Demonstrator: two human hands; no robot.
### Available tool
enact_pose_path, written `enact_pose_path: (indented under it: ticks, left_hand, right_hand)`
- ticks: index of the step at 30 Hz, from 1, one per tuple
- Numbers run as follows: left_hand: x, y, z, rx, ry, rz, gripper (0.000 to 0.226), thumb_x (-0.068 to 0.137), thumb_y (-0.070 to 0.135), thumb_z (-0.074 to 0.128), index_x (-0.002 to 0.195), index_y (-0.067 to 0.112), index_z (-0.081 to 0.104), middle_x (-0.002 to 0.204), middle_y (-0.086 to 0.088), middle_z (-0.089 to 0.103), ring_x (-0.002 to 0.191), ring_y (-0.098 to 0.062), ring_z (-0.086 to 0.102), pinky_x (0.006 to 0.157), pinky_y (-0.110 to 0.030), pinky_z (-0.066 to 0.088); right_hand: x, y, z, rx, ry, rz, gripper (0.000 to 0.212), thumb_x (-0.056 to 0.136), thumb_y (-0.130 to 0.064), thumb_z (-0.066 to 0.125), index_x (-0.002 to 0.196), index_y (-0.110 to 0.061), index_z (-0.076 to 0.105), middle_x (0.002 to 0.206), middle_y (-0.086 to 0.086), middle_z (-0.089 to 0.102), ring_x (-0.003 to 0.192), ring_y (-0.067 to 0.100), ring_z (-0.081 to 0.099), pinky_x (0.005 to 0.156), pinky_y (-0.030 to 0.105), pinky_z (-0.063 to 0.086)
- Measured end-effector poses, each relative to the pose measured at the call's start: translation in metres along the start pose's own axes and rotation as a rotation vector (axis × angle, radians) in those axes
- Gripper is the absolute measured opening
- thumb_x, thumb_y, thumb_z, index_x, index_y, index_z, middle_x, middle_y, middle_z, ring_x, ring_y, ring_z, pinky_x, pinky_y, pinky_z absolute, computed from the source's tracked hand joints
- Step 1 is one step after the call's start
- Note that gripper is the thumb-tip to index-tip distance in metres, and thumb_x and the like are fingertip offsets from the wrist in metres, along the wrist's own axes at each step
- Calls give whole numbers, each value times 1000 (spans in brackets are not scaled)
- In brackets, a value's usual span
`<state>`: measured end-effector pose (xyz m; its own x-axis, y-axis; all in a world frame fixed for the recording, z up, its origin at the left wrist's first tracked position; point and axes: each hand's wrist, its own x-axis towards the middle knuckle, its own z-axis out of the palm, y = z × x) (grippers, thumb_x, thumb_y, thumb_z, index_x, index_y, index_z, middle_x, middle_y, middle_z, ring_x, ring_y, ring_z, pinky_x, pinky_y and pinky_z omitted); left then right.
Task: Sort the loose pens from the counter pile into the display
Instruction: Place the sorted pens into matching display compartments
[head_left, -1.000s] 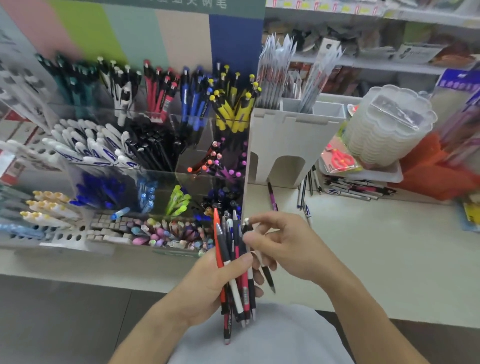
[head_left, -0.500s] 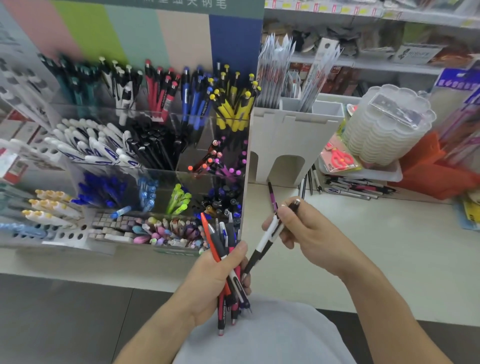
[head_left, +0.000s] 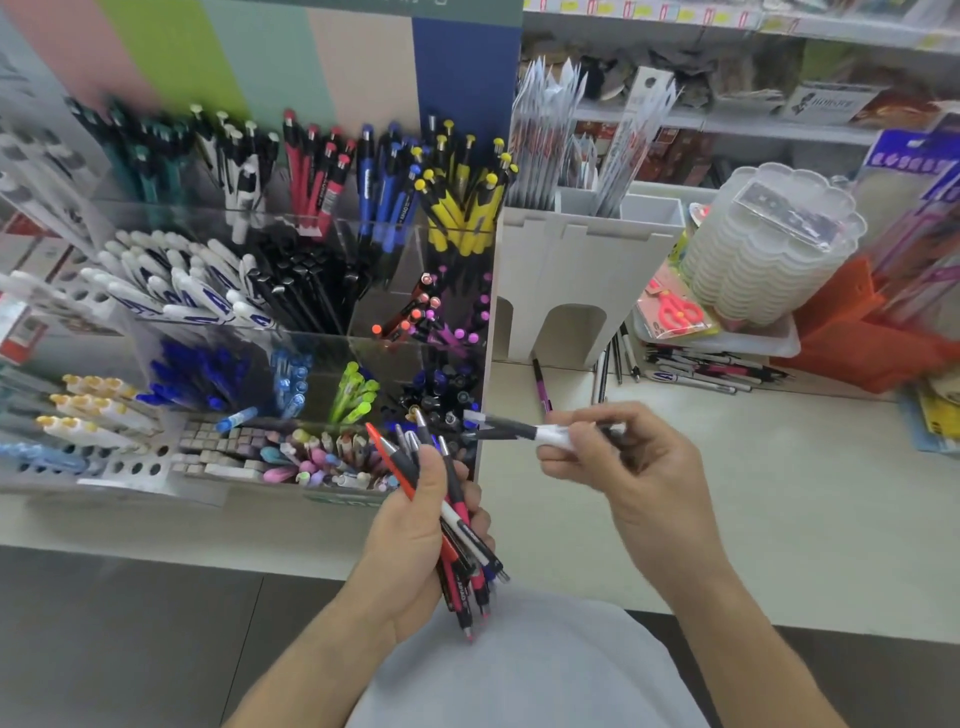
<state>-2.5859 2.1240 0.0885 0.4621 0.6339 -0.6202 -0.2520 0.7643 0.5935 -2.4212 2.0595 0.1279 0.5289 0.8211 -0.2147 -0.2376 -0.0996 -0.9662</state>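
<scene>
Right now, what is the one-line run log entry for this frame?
left hand: grips pen bundle | right hand: pinches black-and-white pen, level, tip toward display | not yet slotted

This is a stationery shop, at the sales counter. A clear tiered display (head_left: 291, 332) stands on the pale counter (head_left: 779, 519), its compartments packed with pens sorted by colour: yellow, blue, red, black, white. Beside it a white holder (head_left: 582, 260) carries long packaged items. Behind run stock shelves (head_left: 727, 124) with small price tags (head_left: 639, 9) along the top edge (the print is too small to read). Packaged red scissors (head_left: 675, 312), a stack of clear plastic cases (head_left: 769, 244) and loose pens (head_left: 706, 371) crowd the counter's back.
</scene>
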Motion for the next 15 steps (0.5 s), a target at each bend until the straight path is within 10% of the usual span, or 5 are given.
enact_pose_path:
  ticks: [15]
  left_hand:
    - [14, -6, 19, 84, 328, 261, 67, 81, 59, 58, 105, -4, 60, 81, -16, 60, 75, -31, 63, 78, -51, 58]
  right_hand:
    - [-22, 50, 33, -385, -180, -66, 24, 73, -11, 86, 89, -27, 78, 107, -14, 68, 93, 15, 71, 81, 28, 57]
